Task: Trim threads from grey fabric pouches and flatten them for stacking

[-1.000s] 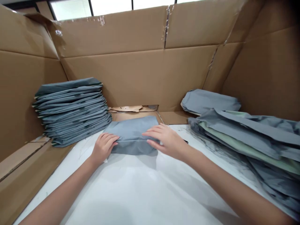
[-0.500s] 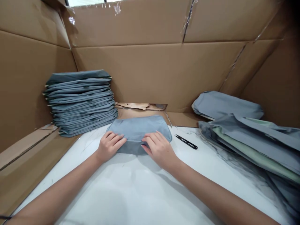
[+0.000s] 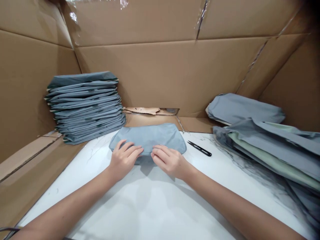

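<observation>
A blue-grey fabric piece (image 3: 152, 133), shaped like a flat pouch with rounded corners, lies on the white table in front of me. My left hand (image 3: 125, 156) grips its near edge left of the middle, fingers on top and the thumb hidden. Close beside it, my right hand (image 3: 167, 159) pinches the same edge, fingers bent over the cloth. Below the hands a darker flap of the fabric hangs toward me. To the right of the piece rests a pair of black thread snips (image 3: 199, 148), untouched.
A tall stack of folded blue-grey fabric pieces (image 3: 86, 108) stands at the back left. At the right lie a loose heap of grey and pale green fabric (image 3: 275, 146) and a flat piece (image 3: 246, 108) behind it. Cardboard walls (image 3: 155, 73) enclose the table (image 3: 155, 206).
Both hands have come closer together along the near edge, the left moving right. The near edge is now folded down more, and the piece's top face looks wider and flatter. The view has tilted slightly downward.
</observation>
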The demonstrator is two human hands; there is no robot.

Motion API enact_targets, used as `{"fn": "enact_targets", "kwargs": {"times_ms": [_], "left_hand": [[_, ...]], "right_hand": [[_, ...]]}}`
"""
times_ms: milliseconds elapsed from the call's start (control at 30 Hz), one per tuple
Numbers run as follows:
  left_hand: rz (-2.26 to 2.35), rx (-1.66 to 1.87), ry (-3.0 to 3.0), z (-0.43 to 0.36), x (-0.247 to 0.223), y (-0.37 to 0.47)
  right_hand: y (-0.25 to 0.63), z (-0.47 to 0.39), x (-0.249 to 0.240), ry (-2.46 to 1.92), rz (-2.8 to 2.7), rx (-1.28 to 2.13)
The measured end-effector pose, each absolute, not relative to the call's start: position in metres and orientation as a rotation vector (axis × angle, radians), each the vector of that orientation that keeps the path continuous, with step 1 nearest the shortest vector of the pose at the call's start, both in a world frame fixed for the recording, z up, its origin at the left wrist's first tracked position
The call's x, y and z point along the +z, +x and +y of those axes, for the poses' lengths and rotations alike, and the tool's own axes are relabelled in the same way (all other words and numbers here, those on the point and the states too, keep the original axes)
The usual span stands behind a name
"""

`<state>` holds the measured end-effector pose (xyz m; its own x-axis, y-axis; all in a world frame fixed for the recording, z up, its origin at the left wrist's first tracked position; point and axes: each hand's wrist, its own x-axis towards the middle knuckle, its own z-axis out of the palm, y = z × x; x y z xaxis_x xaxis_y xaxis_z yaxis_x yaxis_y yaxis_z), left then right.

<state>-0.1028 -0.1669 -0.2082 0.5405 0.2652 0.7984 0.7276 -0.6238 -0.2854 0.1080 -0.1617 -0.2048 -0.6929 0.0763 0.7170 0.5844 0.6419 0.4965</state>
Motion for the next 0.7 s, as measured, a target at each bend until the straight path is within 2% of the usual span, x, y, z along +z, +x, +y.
{"fn": "enact_targets", "kwargs": {"times_ms": [200, 433, 700], "left_hand": [[-0.908, -1.012, -2.136, -0.171, -0.209, -0.096], [-1.006, -0.995, -2.046, -0.172, -0.204, -0.099], [-0.964, -0.992, -2.135, -0.174, -0.208, -0.103]], "right_hand": [[0.102, -0.164, -0.206, -0.465, -2.177, -0.954], [0.096, -0.176, -0.200, -0.811, -2.154, -0.667], [0.105, -0.180, -0.199, -0.816, -2.241, -0.711]]}}
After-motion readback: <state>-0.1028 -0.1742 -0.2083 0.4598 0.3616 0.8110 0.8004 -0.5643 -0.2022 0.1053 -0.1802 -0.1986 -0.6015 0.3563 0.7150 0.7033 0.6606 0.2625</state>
